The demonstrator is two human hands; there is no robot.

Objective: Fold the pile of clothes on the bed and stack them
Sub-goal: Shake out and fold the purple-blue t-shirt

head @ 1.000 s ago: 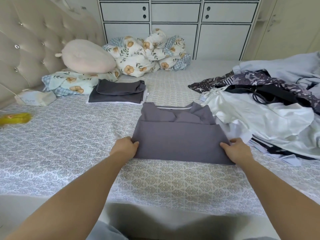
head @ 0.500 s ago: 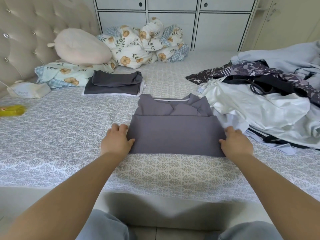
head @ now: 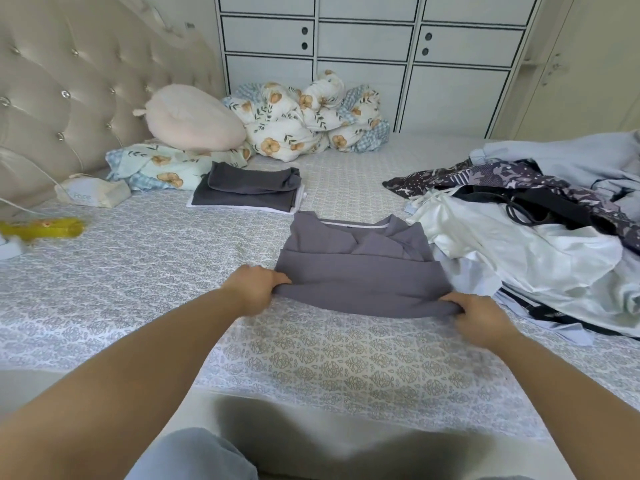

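Observation:
A half-folded grey shirt (head: 360, 268) lies in the middle of the bed, collar at the far side. My left hand (head: 254, 287) pinches its near left corner, and my right hand (head: 479, 318) pinches its near right corner; the near edge is bunched and lifted slightly off the sheet. Behind the shirt, a small stack of folded dark grey clothes (head: 247, 190) rests on something white. To the right sprawls the unfolded pile (head: 540, 237): white satin, black, purple-patterned and pale blue garments.
A patterned bed sheet (head: 138, 271) covers the mattress. A pink pillow (head: 194, 119) and floral bedding (head: 308, 116) sit by the tufted headboard. A tissue pack (head: 91, 194) and a yellow object (head: 45, 228) lie at the left. White cabinets (head: 363, 46) stand behind.
Both hands went from resting flat beside the shirt's near edge to gripping its near corners, and that edge now bunches up off the bed.

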